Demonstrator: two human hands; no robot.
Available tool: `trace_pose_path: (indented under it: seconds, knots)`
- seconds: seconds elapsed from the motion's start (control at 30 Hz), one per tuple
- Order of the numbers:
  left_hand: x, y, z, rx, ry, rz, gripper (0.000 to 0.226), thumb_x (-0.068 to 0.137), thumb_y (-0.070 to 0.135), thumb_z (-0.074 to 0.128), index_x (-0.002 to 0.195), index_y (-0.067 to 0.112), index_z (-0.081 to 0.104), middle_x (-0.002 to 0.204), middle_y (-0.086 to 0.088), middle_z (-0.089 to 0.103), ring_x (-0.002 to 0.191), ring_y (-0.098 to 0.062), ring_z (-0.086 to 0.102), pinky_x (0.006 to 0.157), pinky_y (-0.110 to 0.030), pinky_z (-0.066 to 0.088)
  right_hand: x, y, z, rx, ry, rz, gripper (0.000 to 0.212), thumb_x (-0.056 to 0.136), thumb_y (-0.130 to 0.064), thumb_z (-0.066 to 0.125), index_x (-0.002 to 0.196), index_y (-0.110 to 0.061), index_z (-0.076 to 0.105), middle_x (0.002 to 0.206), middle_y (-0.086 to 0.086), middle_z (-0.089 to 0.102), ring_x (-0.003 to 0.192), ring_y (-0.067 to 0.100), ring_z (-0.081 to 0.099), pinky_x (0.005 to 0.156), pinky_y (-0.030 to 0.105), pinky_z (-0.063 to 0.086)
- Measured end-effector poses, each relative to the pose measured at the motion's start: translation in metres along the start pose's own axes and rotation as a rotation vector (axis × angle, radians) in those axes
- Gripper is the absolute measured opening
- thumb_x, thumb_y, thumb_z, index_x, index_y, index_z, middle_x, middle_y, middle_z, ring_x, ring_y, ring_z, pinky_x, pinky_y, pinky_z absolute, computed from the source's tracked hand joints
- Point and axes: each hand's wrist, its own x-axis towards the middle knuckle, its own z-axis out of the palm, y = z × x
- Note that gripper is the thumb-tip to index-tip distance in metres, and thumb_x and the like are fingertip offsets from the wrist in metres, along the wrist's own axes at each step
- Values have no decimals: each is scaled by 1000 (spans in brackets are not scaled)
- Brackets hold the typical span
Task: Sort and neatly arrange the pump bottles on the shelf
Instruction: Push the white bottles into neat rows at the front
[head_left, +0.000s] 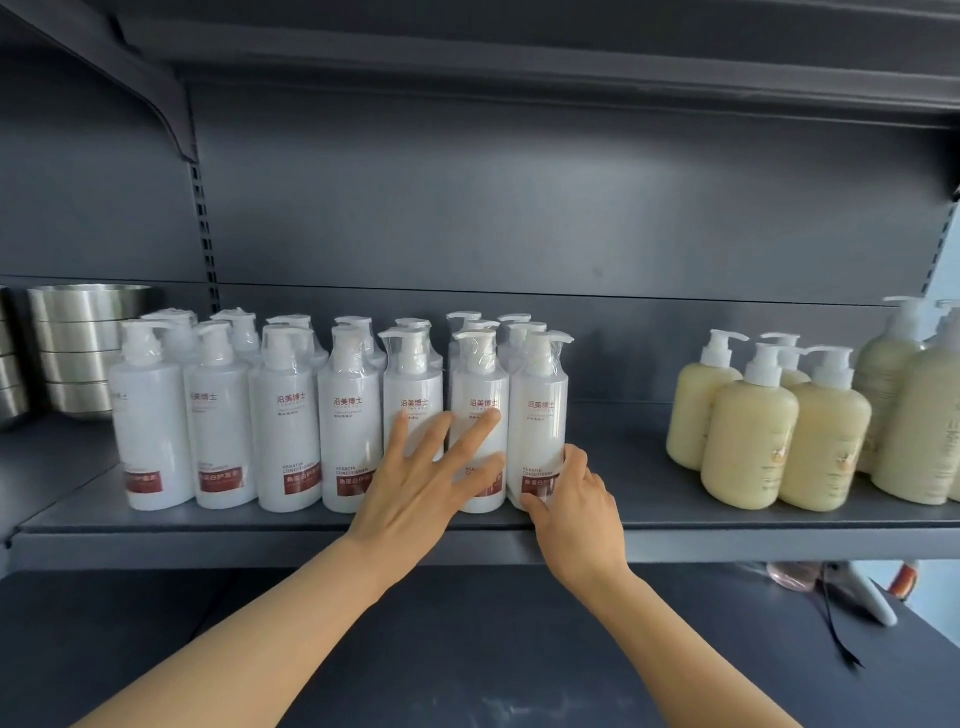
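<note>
On a grey metal shelf (675, 525), a person's left hand (415, 488) lies with fingers spread flat against the front row of white pump bottles (291, 415), while the right hand (571, 499) grips the end bottle (537, 415) low on its label. Cream pump bottles (748, 436) stand well apart to the right, steel bowls (78, 348) to the left.

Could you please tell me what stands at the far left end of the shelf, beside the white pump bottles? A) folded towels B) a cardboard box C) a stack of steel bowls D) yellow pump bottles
C: a stack of shiny steel bowls stands left of the white pump bottles with red labels on the grey metal shelf.
</note>
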Motion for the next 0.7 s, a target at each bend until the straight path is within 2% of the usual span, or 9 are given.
trace_pose_path:
  seconds: [0.07,0.23,0.3,0.37,0.47,0.7]
  knots:
    - [-1,-1,-1,7,-5,16,99,45,3,82,131,27,40,153,-8,22,120,-38,40,96,-66,37,-2,3,-4,-31,-26,-2,43,89,-36,58,121,-16,37,121,1,57,109,21,51,91,31,42]
    - [-6,-6,-9,-42,-52,39,109,32,-3,85,130,22,44,150,-12,27,115,-37,53,91,-62,43,-13,8,-18,-135,-67,-46,57,90,-32,58,137,-14,29,133,3,44,123,22,39,101,30,36]
    - [-12,-8,-12,-69,-79,30,109,27,-7,83,127,22,50,148,-13,31,114,-35,56,89,-58,47,-17,4,-23,-148,-60,-68,56,91,-31,57,136,-14,29,133,4,41,122,22,38,100,28,35]
    - [-22,-11,-14,-99,-94,8,110,24,-9,79,126,20,51,146,-15,35,116,-33,50,87,-55,49,-22,-3,-26,-145,-31,-99,54,90,-29,58,134,-15,31,131,4,41,118,22,38,97,27,38]
    - [-38,-19,-17,-136,-107,-32,110,28,-12,75,130,19,51,146,-16,35,121,-32,38,88,-56,49,-29,-21,-25,-146,15,-155,53,90,-29,59,134,-14,33,130,3,39,116,21,37,96,26,39]
    - [-78,-55,-23,-195,-181,-169,106,36,-2,85,130,20,43,142,-15,40,121,-31,39,91,-54,47,-41,-67,-2,-132,10,-189,56,89,-28,59,136,-14,33,132,4,37,118,22,36,98,27,39]
